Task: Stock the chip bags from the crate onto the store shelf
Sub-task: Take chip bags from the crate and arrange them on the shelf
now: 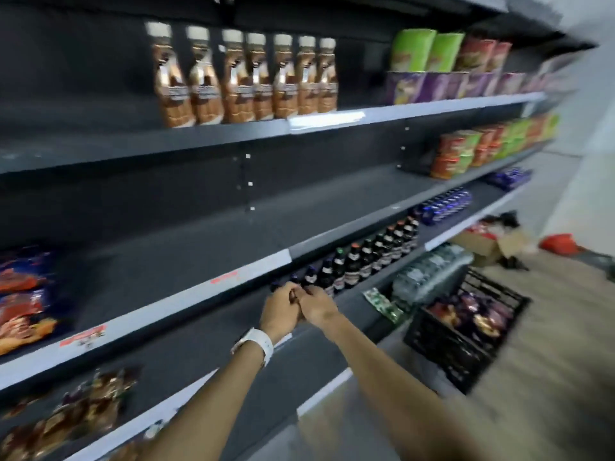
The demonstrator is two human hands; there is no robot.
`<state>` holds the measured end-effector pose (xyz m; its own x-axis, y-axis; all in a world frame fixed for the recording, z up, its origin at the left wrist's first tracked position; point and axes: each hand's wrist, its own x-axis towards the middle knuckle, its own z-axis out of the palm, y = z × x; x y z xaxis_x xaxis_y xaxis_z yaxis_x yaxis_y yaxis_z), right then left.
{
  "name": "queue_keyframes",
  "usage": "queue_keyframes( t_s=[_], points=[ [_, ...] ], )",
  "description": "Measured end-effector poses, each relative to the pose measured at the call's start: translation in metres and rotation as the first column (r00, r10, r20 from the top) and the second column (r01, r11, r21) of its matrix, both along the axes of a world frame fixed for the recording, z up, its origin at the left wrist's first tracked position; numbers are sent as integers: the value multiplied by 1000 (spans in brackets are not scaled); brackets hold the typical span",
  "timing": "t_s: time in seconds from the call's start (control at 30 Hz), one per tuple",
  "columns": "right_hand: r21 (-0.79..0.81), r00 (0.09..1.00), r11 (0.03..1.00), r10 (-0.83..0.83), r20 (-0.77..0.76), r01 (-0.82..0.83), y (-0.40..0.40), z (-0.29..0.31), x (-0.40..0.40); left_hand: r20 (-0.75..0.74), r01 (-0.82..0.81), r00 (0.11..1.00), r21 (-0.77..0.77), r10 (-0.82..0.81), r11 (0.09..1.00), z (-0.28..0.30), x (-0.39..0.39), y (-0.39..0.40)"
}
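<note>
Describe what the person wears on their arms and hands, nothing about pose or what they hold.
Both forearms are bare, with no sleeves in view. The left wrist carries a watch with a white band and a pale case. The left hand and right hand wear no gloves; the blur hides any rings.

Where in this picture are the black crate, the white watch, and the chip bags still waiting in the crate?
black crate (446, 356), head view, on its front mesh wall.
white watch (258, 345), head view, on the strap at the left wrist.
chip bags (479, 316), head view, on the top of the pile.
</note>
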<state>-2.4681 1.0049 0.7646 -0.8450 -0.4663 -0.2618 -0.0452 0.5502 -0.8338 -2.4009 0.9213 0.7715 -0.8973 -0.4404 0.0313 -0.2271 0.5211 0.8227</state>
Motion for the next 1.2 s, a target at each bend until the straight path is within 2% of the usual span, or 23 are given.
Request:
queue_keyframes(
  t_s=[0.13,0.33,0.63,0.87,1.03,1.2],
  points=[
    [-5,977,977,-212,12,212,104,-1,-65,10,218,976,13,-218,976,2,-81,94],
    [31,916,916,-398,-50,400,225,-5,-136,38,447,894,-6,-446,895,-15,-185,206],
    [22,780,779,-626,-24,626,309,-39,-262,93,636,767,20,-635,771,-41,-344,290],
    [16,734,735,-678,38,678,360,-55,-349,154,710,687,63,-710,701,-58,-442,342],
    [14,730,734,-677,94,679,398,-68,-407,209,701,688,57,-695,711,-73,-501,381],
    [59,776,789,-612,151,611,439,-106,-474,267,664,712,48,-650,746,-104,-558,421]
  ],
)
